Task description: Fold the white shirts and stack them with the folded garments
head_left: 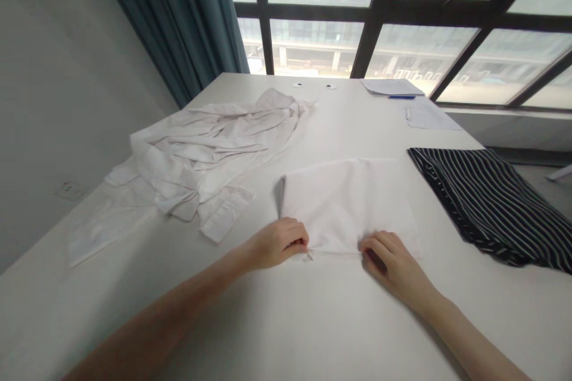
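Note:
A folded white garment lies flat on the white table in front of me. My left hand pinches its near edge at the left corner, fingers closed on the cloth. My right hand grips the same near edge further right, fingers curled onto the fabric. Both hands rest on the tabletop, about a hand's width apart.
A crumpled pile of white shirts lies to the left. A folded dark striped garment sits at the right, near the table edge. Papers with a blue pen lie at the far side by the window. A teal curtain hangs at the back left.

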Demonstrator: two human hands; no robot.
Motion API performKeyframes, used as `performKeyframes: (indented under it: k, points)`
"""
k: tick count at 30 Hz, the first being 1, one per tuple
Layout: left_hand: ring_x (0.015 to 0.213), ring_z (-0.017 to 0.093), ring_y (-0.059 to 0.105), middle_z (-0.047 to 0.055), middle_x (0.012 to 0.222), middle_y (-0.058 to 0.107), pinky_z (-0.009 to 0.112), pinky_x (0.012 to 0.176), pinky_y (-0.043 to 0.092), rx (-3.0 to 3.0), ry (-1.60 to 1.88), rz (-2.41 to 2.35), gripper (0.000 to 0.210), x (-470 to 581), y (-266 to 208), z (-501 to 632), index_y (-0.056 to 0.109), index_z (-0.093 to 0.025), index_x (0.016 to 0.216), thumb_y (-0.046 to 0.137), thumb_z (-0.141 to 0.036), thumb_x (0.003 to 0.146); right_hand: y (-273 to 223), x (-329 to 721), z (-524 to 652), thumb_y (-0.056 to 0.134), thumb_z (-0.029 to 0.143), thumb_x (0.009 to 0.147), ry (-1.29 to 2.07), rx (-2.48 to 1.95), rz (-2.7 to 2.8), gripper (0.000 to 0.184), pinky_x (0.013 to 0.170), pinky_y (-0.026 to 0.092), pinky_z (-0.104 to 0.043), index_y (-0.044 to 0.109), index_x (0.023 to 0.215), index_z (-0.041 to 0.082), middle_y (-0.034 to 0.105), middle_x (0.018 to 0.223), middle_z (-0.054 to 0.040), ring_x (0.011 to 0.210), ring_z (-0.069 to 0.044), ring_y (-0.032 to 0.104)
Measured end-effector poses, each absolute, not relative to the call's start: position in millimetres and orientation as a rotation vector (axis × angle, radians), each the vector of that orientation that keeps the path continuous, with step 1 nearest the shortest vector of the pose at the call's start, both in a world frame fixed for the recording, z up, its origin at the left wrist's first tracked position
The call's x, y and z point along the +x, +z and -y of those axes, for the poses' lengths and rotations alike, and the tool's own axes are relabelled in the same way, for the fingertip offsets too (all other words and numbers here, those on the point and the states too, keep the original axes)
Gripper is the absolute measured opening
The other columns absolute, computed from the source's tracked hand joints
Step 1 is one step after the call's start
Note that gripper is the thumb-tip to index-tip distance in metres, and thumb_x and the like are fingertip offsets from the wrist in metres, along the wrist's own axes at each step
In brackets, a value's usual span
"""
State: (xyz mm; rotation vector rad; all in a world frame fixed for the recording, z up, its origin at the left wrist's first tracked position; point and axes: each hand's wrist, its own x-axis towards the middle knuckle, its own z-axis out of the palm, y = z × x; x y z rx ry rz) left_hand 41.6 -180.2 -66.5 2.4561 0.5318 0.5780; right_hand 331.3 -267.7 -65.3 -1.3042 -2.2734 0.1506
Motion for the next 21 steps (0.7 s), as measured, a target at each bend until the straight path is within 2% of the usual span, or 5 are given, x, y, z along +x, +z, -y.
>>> performKeyframes:
  k: [5, 11, 17, 21]
  points:
    - [0.072, 0.016, 0.053, 0.005, 0.074, 0.061, 0.030, 0.075, 0.041, 2.612, 0.678, -0.462, 0.033, 42.5, -63.3, 183.9, 0.057, -0.017, 0.078, 0.037, -0.029, 0.102, -70.0, 331.1, 265.2, 0.049, 0.010, 0.087, 0.215, -1.342, 2.262, 0.014, 0.078, 0.048, -0.036, 0.055, 0.091, 0.023, 0.064, 0.087, -0.0047, 0.083, -0.020, 0.061]
    - [0.068, 0.016, 0.051, 0.004, 0.072, 0.062, 0.030, 0.070, 0.038, 2.903, 0.642, -0.263, 0.029, 42.4, -60.9, 187.2, 0.057, -0.017, 0.077, 0.043, -0.026, 0.101, -67.6, 331.8, 266.7, 0.049, 0.009, 0.088, 0.220, -1.333, 2.293, 0.014, 0.078, 0.047, -0.036, 0.053, 0.091, 0.022, 0.063, 0.087, -0.0046, 0.083, -0.019, 0.058]
    - [0.069, 0.015, 0.052, 0.002, 0.072, 0.062, 0.030, 0.072, 0.038, 2.900, 0.525, -0.292, 0.025, 41.1, -62.3, 183.5, 0.057, -0.017, 0.077, 0.051, -0.029, 0.098, -65.0, 333.1, 269.4, 0.050, 0.010, 0.086, 0.131, -1.226, 2.288, 0.014, 0.076, 0.047, -0.035, 0.053, 0.092, 0.022, 0.061, 0.082, -0.0040, 0.078, -0.019, 0.056]
    - [0.069, 0.016, 0.052, 0.003, 0.069, 0.061, 0.031, 0.070, 0.038, 2.842, 0.500, -0.274, 0.029, 39.6, -60.7, 182.0, 0.057, -0.018, 0.073, 0.051, -0.032, 0.097, -63.8, 332.5, 269.3, 0.048, 0.007, 0.085, 0.232, -1.256, 2.325, 0.016, 0.078, 0.047, -0.035, 0.053, 0.089, 0.022, 0.060, 0.083, -0.0043, 0.080, -0.019, 0.056]
